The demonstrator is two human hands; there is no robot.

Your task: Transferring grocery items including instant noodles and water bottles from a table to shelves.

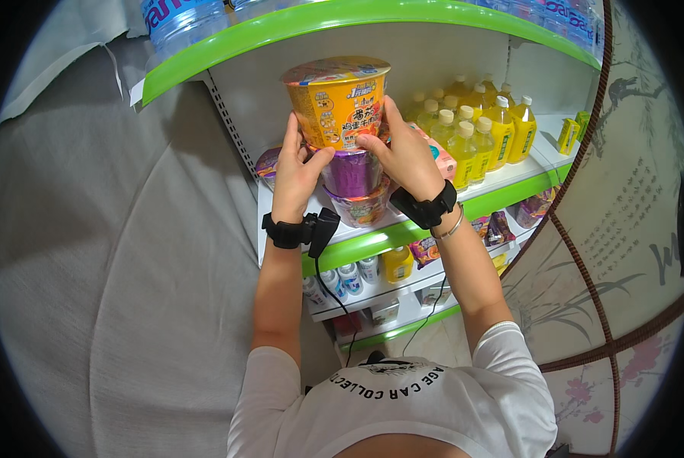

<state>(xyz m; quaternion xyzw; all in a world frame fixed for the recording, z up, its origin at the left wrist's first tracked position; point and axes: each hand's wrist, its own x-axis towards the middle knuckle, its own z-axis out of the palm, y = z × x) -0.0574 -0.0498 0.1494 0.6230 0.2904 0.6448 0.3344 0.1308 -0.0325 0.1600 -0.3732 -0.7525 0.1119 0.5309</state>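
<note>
An orange instant-noodle cup point(336, 111) with a foil lid is held upright between my two hands. My left hand point(296, 172) grips its lower left side, thumb near the base. On the right side, my right hand point(407, 151) presses with fingers behind and thumb on the front. Directly below the cup is a purple noodle cup point(353, 174), which stands on another noodle cup point(360, 207) on the shelf. Whether the orange cup rests on the purple one or is just above it, I cannot tell. Both wrists wear black straps with devices.
Yellow drink bottles point(493, 134) and a pink carton point(442, 157) stand to the right on the white shelf point(296, 220). Overhead runs a green-edged shelf point(376, 23) with water bottles point(187, 26). Grey cloth point(147, 257) hangs left; a folding screen point(622, 229) stands right. Cables point(335, 295) trail below.
</note>
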